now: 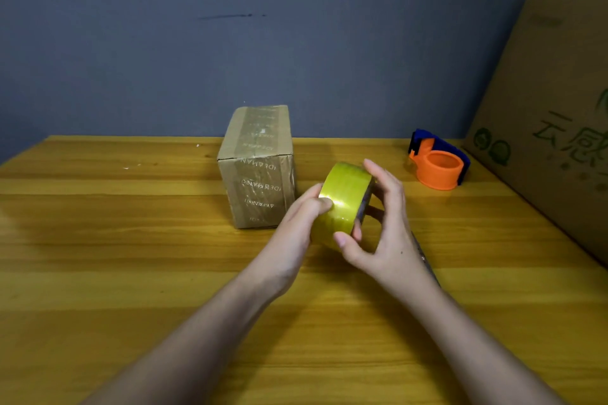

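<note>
The left thumb (324, 202) lies flat on the shiny outer band of the roll of yellow tape (343, 194). The other fingers of the left hand (296, 223) are curled under the roll, out of sight. The right thumb (343, 240) presses on the lower edge of the band, and the fingers of the right hand (390, 217) are bent around the side with the grey core. Whether one of them goes inside the core, I cannot tell. So both hands grip the roll, and it is held in the air a little above the wooden table (131, 240), just to the right of the small taped cardboard box (260, 171).

I judge that the step is to find the loose end of the tape. To do it well, the right hand should hold the roll steady and turn it slowly, while the left thumbnail slides over the band until it catches a small ridge. Tilting the roll helps, because the surface is glossy. The end is best lifted from one corner, so that it does not split.

The orange and blue tape dispenser (437, 164) stands at the far right, near a large printed carton (552, 108).
</note>
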Available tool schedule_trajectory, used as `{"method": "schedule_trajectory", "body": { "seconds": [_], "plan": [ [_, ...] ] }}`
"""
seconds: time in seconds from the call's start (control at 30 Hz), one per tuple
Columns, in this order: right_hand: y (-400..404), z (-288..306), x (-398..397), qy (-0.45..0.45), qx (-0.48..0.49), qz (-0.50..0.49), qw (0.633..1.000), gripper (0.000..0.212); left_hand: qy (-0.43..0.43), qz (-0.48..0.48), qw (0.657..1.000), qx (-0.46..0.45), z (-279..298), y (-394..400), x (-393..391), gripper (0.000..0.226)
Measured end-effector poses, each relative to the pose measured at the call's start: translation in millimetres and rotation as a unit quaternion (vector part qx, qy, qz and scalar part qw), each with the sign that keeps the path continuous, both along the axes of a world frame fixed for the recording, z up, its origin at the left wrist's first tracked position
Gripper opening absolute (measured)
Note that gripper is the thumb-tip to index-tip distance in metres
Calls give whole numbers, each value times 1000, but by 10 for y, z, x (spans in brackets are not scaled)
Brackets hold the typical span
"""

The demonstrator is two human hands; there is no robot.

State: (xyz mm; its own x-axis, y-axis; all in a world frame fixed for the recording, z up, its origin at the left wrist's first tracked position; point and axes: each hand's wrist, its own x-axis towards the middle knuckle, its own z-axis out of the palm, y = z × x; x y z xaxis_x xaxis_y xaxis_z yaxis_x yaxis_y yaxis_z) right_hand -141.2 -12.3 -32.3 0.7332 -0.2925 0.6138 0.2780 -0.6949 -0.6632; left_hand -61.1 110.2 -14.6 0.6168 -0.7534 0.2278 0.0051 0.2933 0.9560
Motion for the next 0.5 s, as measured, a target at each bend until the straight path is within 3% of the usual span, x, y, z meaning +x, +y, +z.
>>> {"method": "schedule_trajectory", "body": {
  "seconds": [0.23,0.37,0.5],
  "plan": [
    [3,9,1,-25,-49,-8,998,89,7,2,999,33,-36,-27,50,58],
    [-4,-2,-7,-21,2,-3,1000,85,-20,-26,999,12,-9,-10,24,41],
    [-27,-18,-4,0,69,5,998,82,-29,-48,998,8,-8,-6,1,50]
  ]
}}
